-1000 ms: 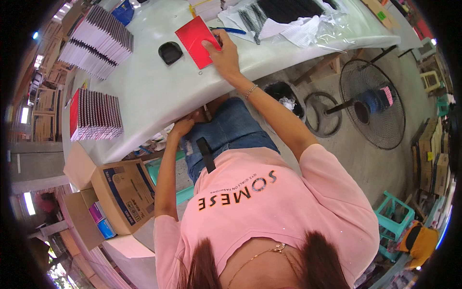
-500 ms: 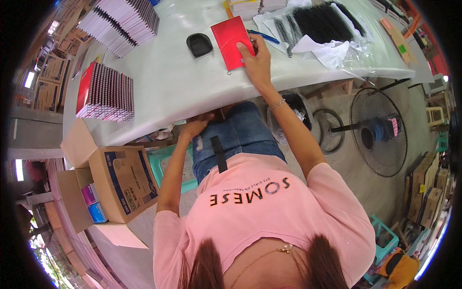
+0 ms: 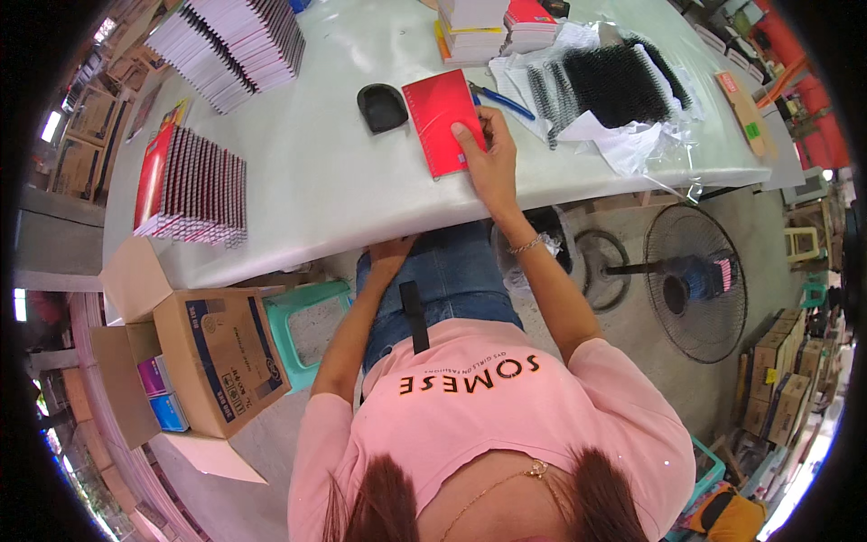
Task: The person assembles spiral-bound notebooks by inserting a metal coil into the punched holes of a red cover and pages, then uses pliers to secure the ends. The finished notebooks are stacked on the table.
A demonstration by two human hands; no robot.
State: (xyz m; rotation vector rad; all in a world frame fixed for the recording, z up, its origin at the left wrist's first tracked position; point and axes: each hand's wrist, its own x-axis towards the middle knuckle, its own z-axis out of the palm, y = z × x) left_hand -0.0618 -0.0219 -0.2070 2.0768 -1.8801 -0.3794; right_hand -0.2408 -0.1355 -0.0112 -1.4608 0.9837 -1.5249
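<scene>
My right hand (image 3: 490, 158) grips a small red notebook (image 3: 442, 117) by its right side, thumb on top and fingers underneath. A row of small holes runs down the notebook's left edge. Just beyond that hand lies a pair of blue-handled pliers (image 3: 504, 101). To the left of the notebook sits a shallow black dish (image 3: 382, 108). My left hand (image 3: 392, 256) rests on my lap at the table's front edge, its fingers laid out and partly hidden there; nothing shows in it. Black spiral coils (image 3: 619, 86) lie on white wrapping at the right.
Stacked spiral notebooks (image 3: 194, 185) stand at the table's left, with a second pile (image 3: 230, 45) behind. More pads (image 3: 474, 43) sit at the back. An open carton (image 3: 221, 357) and green stool (image 3: 302, 330) are below left; a fan (image 3: 695, 282) stands at right.
The view has shifted, so the table sits lower in the picture. My right hand still holds the red notebook, now more upright. The left hand stays on my lap.
</scene>
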